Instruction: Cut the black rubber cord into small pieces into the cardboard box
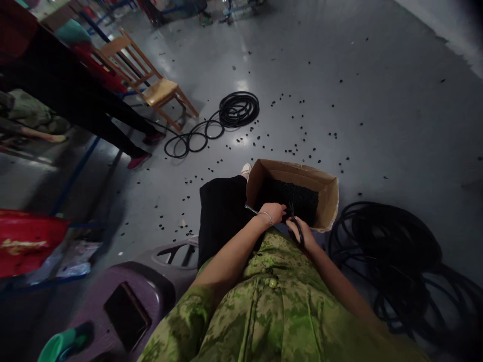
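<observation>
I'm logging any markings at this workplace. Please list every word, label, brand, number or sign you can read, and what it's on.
No text can be read with certainty.
Red bag: a line of pale gold lettering, too blurred to read.
Cardboard box: no legible print on the sides that show.
Scissors: too small to make out any marking.

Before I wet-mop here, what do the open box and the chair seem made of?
Box: probably cardboard, matt brown, from its papery colour and rough, worn edges. Chair: likely wood, perhaps varnished, from its honey colour and light sheen.
</observation>
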A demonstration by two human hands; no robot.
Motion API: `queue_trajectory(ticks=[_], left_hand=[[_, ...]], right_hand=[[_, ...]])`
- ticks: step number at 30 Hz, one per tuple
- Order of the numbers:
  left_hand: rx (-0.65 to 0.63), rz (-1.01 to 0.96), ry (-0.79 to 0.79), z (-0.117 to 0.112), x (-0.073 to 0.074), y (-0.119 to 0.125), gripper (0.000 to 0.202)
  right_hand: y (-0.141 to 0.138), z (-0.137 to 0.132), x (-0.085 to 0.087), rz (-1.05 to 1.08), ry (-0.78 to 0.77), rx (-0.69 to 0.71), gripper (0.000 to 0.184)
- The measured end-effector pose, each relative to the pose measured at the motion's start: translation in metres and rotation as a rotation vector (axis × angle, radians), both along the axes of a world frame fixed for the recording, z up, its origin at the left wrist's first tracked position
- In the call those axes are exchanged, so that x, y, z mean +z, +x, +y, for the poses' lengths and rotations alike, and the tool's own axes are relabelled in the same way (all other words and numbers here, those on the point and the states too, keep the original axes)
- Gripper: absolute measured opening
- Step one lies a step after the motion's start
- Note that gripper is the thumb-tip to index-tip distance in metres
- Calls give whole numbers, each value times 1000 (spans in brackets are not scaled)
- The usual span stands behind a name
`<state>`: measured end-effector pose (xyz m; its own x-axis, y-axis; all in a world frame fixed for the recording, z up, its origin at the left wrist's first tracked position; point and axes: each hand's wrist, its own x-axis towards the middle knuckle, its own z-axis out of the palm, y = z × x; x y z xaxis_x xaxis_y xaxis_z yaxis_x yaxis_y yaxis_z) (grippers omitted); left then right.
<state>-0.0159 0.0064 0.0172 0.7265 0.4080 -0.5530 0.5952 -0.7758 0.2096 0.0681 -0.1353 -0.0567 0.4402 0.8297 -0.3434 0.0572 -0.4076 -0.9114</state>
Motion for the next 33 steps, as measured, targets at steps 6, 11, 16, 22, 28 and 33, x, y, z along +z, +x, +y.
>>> queue_trajectory(ticks=[6,11,16,22,28,33], left_hand=[[94,59,11,4,-12,4,28],[111,55,48,3,-9,2,29],[111,51,82,2,-7,1,30],[107,74,65,1,-9,2,30],[159,23,60,3,-4,1,31],[210,-28,17,5,-1,0,30]], right_hand=[[-1,2,-5,-160,-8,23,37],[-2,2,-12,-242,-30,34,33],[-3,1,-18,-290,-59,57,33],[-6,0,-19,-238,-60,5,35],[-4,-7,-10,15,-1,-40,44],[-1,-13,5,162,3,-40,48]])
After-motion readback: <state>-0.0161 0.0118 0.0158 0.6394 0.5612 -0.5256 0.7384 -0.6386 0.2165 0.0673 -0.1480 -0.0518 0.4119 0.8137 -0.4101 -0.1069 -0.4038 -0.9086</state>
